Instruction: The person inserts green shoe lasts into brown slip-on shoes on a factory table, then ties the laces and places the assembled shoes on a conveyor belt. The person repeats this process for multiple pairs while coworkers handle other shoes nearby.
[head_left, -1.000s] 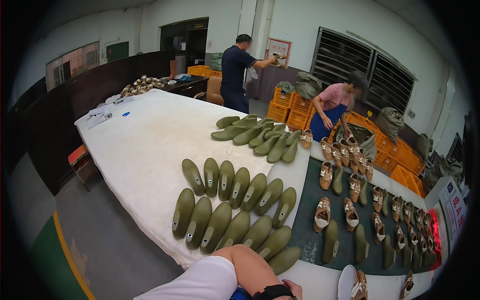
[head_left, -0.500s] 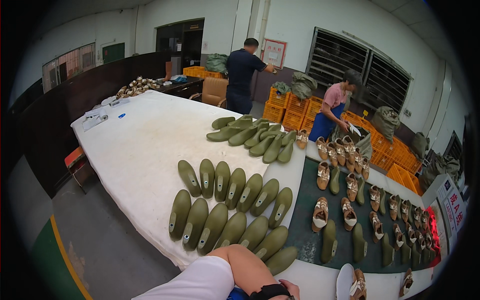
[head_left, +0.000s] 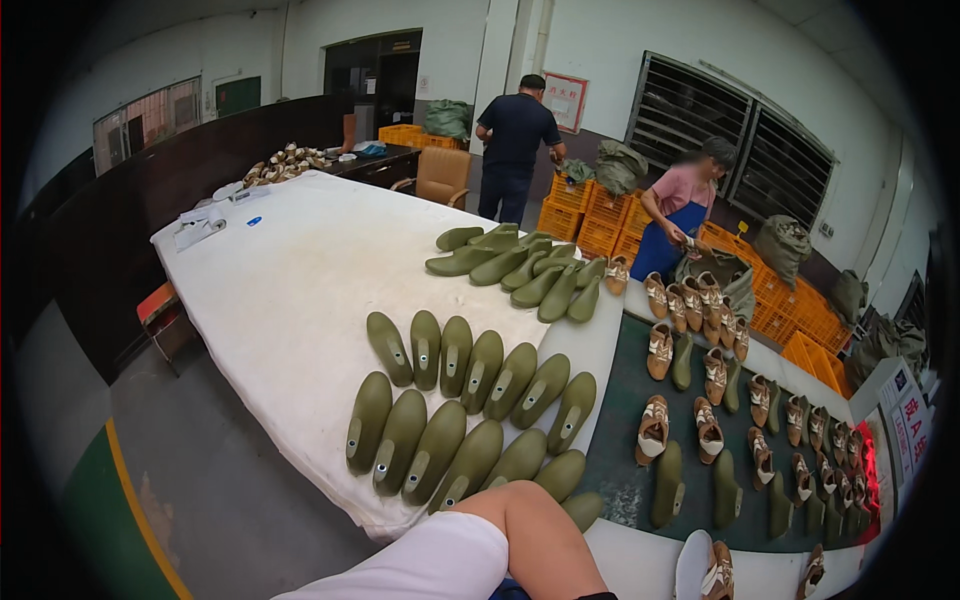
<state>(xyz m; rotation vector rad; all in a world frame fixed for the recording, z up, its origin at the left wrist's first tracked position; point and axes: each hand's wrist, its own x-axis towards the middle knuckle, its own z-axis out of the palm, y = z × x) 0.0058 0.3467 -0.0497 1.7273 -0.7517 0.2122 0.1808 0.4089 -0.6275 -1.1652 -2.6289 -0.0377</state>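
My left arm [head_left: 545, 530], in a white sleeve [head_left: 420, 560], bends across the lower edge of the picture. A bit of black band shows at its wrist end; the hand itself is cut off below. My right hand is out of view too. Beside and behind the elbow, two rows of green shoe lasts [head_left: 433, 452] lie on the white-covered table [head_left: 290, 270]; the arm hides parts of the nearest ones. To the right of the arm, a white sole-shaped piece [head_left: 692, 565] lies against a brown-and-white shoe [head_left: 719, 575].
A dark green conveyor belt [head_left: 622, 475] on the right carries sneakers [head_left: 653, 430] and lasts. More lasts [head_left: 540, 278] lie farther back. A co-worker in a blue apron [head_left: 660, 245] handles a shoe; another person [head_left: 518, 145] stands near orange crates [head_left: 565, 195]. A red stool [head_left: 158, 302] stands left.
My left hand, partly seen at the lower edge before, has dropped out of view. The far co-worker has lowered an arm from near the wall notice. The whole view has shifted slightly.
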